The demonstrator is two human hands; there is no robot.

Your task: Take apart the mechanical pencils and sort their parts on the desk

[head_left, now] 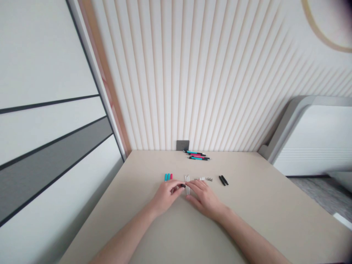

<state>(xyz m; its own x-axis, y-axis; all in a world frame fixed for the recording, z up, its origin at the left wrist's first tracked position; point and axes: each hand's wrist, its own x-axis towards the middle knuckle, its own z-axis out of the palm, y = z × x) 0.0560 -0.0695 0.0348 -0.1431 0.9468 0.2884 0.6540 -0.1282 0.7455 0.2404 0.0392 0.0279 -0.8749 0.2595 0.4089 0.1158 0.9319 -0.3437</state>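
My left hand (167, 193) is closed, thumb and fingers pinching a short black pen part (183, 186). Just right of it, my right hand (204, 197) reaches over the thin white pen refills (187, 190), fingers stretched and thumb apart. Whether its fingertips touch the refills or the black part, I cannot tell. Behind my left hand lie blue barrel pieces (167, 176) and a red one (171, 176). Small white pieces (202, 179) and little metallic pieces (209, 179) sit behind my right hand, some partly hidden by it. Farther right are two black pen barrels (223, 180).
Several blue, red and black pens (196, 154) lie at the back of the beige table (154, 165), by the wall. A dark socket (183, 145) is on the ribbed wall behind. A cabinet (55, 165) stands left, a pale headboard (316, 139) right.
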